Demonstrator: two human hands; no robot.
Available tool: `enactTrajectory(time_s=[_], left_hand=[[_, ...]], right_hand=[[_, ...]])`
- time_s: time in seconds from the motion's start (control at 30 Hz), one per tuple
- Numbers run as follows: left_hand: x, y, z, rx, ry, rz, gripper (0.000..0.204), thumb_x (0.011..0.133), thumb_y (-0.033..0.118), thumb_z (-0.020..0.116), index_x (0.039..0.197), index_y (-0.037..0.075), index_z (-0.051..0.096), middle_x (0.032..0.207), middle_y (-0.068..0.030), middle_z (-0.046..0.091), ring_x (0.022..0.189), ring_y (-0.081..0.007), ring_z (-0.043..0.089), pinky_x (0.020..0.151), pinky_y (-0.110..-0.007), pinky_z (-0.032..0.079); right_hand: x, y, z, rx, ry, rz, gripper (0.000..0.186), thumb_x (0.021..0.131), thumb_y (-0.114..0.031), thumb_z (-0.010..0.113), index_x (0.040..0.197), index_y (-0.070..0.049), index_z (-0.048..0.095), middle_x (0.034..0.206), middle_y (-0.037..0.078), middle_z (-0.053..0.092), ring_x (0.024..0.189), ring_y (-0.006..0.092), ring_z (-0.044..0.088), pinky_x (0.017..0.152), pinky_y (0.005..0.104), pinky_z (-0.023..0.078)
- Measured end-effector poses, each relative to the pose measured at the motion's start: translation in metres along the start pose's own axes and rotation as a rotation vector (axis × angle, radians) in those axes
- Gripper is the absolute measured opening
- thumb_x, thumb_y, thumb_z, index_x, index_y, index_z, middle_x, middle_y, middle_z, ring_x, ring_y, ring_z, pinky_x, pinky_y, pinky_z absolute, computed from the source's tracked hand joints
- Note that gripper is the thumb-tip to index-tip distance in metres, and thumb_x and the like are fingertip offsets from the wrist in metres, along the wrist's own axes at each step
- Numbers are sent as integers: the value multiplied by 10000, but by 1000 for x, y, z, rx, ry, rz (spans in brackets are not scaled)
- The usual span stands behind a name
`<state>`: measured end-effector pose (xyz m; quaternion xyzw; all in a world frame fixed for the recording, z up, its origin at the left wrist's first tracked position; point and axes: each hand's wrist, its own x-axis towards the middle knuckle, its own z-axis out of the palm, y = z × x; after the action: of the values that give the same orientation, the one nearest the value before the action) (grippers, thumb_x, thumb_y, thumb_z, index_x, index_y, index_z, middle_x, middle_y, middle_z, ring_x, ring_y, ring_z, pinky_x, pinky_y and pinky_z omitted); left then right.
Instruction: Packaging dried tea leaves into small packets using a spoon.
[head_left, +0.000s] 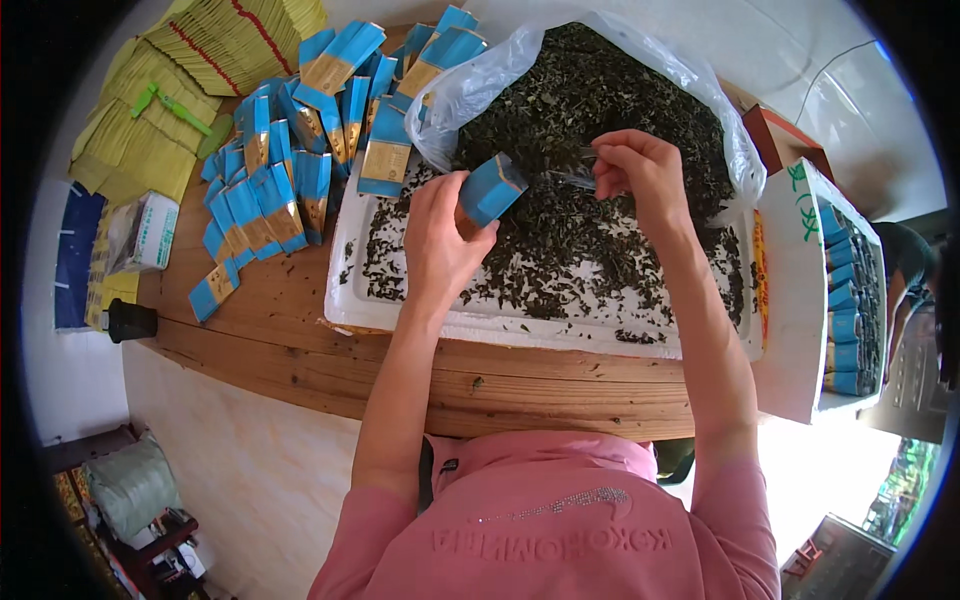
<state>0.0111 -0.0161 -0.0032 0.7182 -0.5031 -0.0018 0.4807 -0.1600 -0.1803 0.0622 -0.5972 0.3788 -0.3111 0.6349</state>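
Observation:
My left hand (445,225) grips a blue and brown paper packet (490,188), tilted over loose dark dried leaves. Just right of it my right hand (645,175) is closed on a clear plastic tool (570,178), apparently a scoop, held among the leaves. The leaves (630,80) are heaped in a large translucent plastic bag (745,165) and scattered over a white shallow tray (420,316) below. Many similar packets (285,205) lie piled to the left on the wooden table (250,330). The inside of the held packet cannot be made out.
At the upper left are stacked yellow paper bags (190,55), a green plastic item (165,105), a white package (152,230) and a black pot (130,320). A white box (795,320) of packets stands right, beside a red box (775,135). Another person (910,255) is at the far right edge.

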Motion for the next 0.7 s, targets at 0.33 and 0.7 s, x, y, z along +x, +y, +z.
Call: enactTrajectory(time_s=[0.33,0.7], left_hand=[[1,2,-1,0,-70,48,602,626,59,794,1178,43,554,1158,-131,575,1094,-328,532,935,-417,455],[10,3,-32,250,-131,186,583,641,32,769,1179,19,546,1136,-128,577,1061,-326,535,919,-418,448]], right_hand=[[-38,16,45,-819,-138,-935,248,789,101,592,998,-10,665,829,139,654,722,273,669,616,325,521],[-54,40,-49,-908,393,-534,140,868,-72,613,963,-13,697,570,61,593,522,76,569,499,258,448]])
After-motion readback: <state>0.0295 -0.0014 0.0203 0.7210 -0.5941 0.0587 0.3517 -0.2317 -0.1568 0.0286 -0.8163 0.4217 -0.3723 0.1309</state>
